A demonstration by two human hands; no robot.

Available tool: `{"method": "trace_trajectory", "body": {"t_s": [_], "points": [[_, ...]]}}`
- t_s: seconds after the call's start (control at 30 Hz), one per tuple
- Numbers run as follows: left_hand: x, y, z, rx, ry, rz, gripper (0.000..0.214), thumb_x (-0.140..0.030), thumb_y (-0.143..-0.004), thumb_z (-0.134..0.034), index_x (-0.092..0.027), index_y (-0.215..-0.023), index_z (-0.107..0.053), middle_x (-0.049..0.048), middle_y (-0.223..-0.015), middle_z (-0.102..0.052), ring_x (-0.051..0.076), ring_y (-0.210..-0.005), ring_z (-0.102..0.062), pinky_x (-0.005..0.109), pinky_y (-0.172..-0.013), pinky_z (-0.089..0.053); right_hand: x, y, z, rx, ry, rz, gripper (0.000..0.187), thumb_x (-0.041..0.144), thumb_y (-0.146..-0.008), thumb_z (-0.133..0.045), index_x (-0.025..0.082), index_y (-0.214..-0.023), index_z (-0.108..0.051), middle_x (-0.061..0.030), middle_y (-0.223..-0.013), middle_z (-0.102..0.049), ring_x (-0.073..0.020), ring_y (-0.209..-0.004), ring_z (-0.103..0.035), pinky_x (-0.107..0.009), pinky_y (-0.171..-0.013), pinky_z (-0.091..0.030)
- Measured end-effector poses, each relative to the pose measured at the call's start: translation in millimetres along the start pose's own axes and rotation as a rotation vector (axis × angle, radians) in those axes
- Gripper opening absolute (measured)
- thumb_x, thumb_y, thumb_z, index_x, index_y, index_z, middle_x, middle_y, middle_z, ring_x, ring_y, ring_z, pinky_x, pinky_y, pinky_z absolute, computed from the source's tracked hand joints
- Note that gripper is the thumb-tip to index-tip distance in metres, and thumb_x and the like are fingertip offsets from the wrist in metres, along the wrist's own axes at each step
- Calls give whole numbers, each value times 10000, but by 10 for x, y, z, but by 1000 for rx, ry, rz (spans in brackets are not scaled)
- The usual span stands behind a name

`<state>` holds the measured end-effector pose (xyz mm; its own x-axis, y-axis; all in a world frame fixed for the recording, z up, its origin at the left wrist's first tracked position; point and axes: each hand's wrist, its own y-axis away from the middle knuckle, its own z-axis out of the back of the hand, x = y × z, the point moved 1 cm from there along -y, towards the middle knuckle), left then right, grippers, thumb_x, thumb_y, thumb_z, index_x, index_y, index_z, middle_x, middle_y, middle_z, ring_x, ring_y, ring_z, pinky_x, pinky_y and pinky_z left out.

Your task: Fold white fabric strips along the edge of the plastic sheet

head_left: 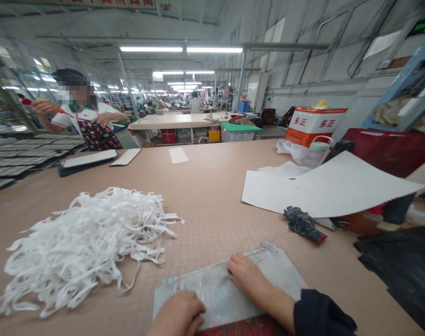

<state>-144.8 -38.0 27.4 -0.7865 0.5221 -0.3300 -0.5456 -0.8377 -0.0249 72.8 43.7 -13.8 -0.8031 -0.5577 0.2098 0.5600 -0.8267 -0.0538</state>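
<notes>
A flat grey-green, cloth-like sheet (212, 284) with frayed edges lies on the table right in front of me. On its lower left, my left hand (180, 311) rests with the fingers loosely bent and the thumb apart from them. My right hand (246, 276) lies across the middle of the sheet, fingers extended over its surface and nothing visible in them. A strip of dark red patterned fabric (244, 326) shows below the sheet, nearest my body. To the left is a big loose heap of white strips (89, 247).
A dark knitted glove (303, 224) lies to the right beside a large white sheet (324, 186). Behind stand an orange-white box (312, 123) and a lidded cup (319, 145). Black material (401, 275) occupies the right edge. Across the brown table (212, 186), a co-worker (89, 112) holds a red-handled tool.
</notes>
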Motion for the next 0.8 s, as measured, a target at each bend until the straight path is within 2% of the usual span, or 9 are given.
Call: {"method": "trace_trajectory", "body": {"t_s": [0.13, 0.23, 0.33, 0.4, 0.47, 0.57, 0.63, 0.7, 0.8], "points": [[32, -255, -33, -41, -39, 163, 269, -142, -706, -609, -260, -945, -573, -16, -932, -609, 164, -865, -552, 265, -753, -420, 20, 34, -34, -110, 74, 58, 121, 60, -758, -496, 162, -717, -546, -49, -768, -565, -197, -758, -506, -300, -665, -392], [43, -358, -166, -142, -136, 128, 384, -174, -690, -644, -238, -1046, -517, 15, -1046, -582, 203, -948, -526, 349, -840, -402, 112, 118, 122, -118, 26, 180, 126, 64, -760, -466, 168, -753, -537, -51, -810, -566, -198, -789, -505, -317, -713, -394], [64, -349, -267, -233, -229, 0, 210, -197, -734, -615, -221, -920, -520, -3, -972, -594, 188, -943, -520, 396, -931, -337, 137, 230, 318, 17, -146, 242, 129, 145, -756, -493, 183, -871, -534, -42, -872, -579, -185, -803, -524, -295, -719, -405], [103, -285, -267, -239, -271, -56, 89, -173, -765, -569, -213, -807, -502, -31, -812, -592, 153, -826, -537, 382, -941, -324, 1, 320, 416, 96, -201, 170, 264, 188, -727, -535, 199, -991, -522, -50, -937, -600, -198, -834, -546, -306, -734, -413], [164, -188, -204, -208, -298, -35, 86, -139, -772, -532, -210, -789, -487, -48, -707, -568, 133, -714, -529, 365, -916, -341, -277, 408, 475, 120, -176, 67, 381, 173, -707, -545, 221, -1083, -506, -77, -1057, -599, -234, -946, -546, -351, -811, -398], [250, -36, -76, -180, -318, 37, 122, -137, -769, -511, -216, -861, -488, -47, -714, -572, 137, -693, -526, 375, -895, -348, -757, 473, 524, 252, -57, -144, 226, 137, -708, -506, 224, -900, -587, -101, -937, -648, -262, -873, -591, -375, -746, -421], [274, 28, -43, -219, -336, 26, 88, -151, -780, -503, -219, -835, -491, -47, -696, -564, 136, -685, -520, 375, -896, -340, -881, 433, 581, 324, 2, -207, 180, 137, -676, -536, 227, -818, -601, -110, -862, -656, -275, -825, -606, -373, -702, -429], [269, 48, -75, -291, -374, -23, 77, -152, -799, -482, -212, -751, -482, -47, -638, -538, 130, -646, -502, 368, -896, -331, -713, 306, 661, 329, -29, -135, 178, 167, -659, -576, 239, -820, -607, -100, -868, -652, -270, -833, -605, -359, -701, -431], [244, 33, -190, -380, -435, -78, 143, -154, -822, -456, -205, -688, -469, -41, -586, -510, 129, -600, -480, 366, -883, -332, -32, -5, 726, 300, -180, 92, 133, 207, -725, -530, 253, -818, -615, -45, -856, -658, -212, -804, -609, -302, -699, -437]]}}
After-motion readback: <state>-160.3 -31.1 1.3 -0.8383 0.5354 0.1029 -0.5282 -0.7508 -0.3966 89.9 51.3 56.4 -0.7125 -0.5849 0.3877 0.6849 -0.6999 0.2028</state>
